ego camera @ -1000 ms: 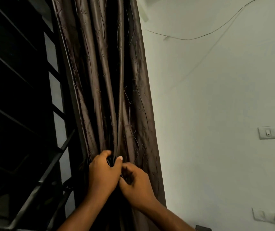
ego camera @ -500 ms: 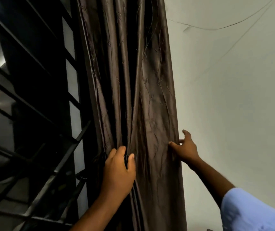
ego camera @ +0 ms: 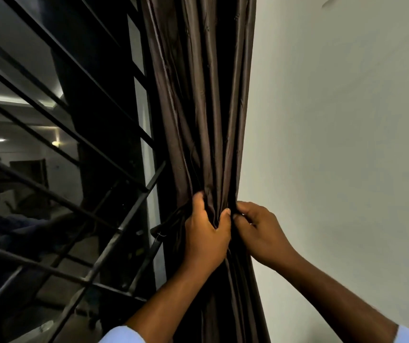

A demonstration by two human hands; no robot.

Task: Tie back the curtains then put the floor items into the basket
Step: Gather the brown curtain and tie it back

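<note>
Curtain (ego camera: pixel 205 100) hangs gathered between window grille (ego camera: pixel 74 149) and wall (ego camera: pixel 347 144). Left hand (ego camera: pixel 207 237) grips the bunched folds, thumb wrapped round the front. Right hand (ego camera: pixel 260 231) pinches the curtain's right edge (fingertips hidden in fabric), touching the left thumb.

The curtain (ego camera: pixel 205 120) hangs between the window grille (ego camera: pixel 74 169) on its left and the wall (ego camera: pixel 334 144) on its right; both hands are before it.

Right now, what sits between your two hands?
In the head view, a gathered fold of the dark curtain is bunched between the left hand and right hand.
</note>
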